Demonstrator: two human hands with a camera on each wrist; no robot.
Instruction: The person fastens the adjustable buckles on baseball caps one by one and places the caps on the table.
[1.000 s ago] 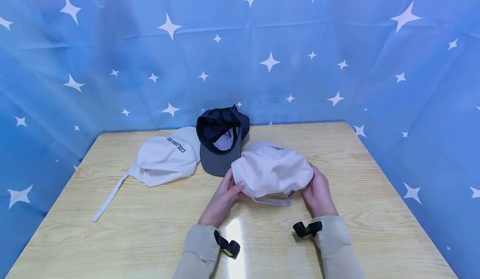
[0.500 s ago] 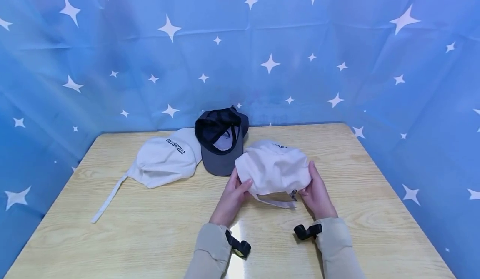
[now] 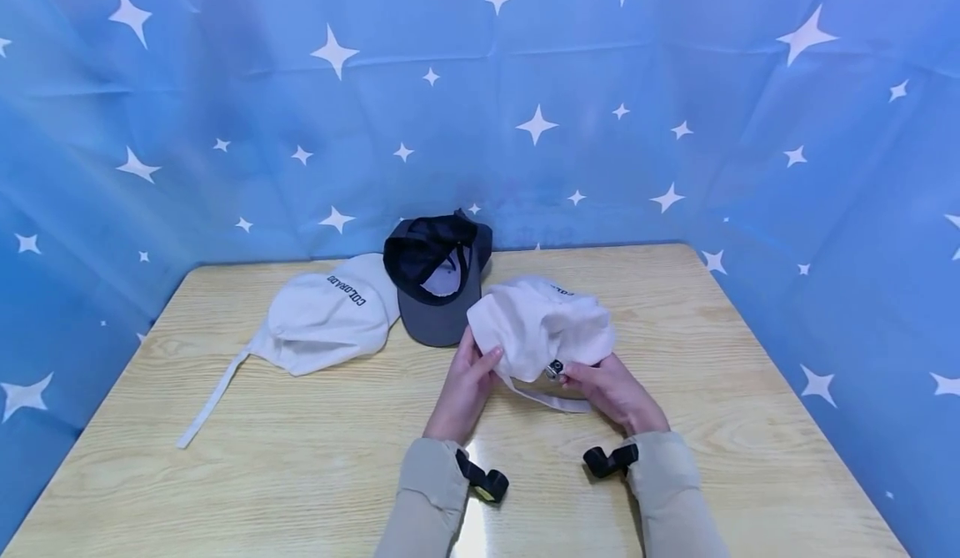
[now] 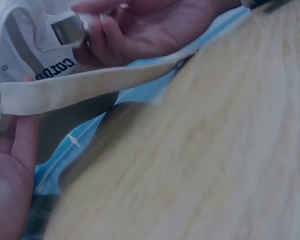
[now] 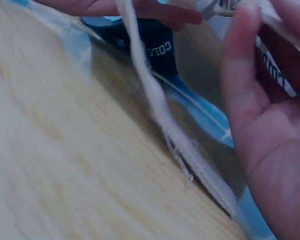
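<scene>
Between my two hands is a white cap with dark lettering on its far side, its back facing me. My left hand grips its left edge, thumb on top of the fabric. My right hand pinches the cap's back edge beside a small metal buckle. The loose strap runs free from the left side of the back opening and reaches past my right fingers. In the right wrist view, frayed threads hang from the strap.
Left on the wooden table lies another white cap marked COLORADO, its strap stretched toward me. A dark cap rests between the two, its inside showing. A blue star-printed cloth hangs behind the table.
My right hand has moved left from the cap's side to its buckle. The cap has turned and its right side has drawn inward. My left hand has shifted slightly right, still gripping.
</scene>
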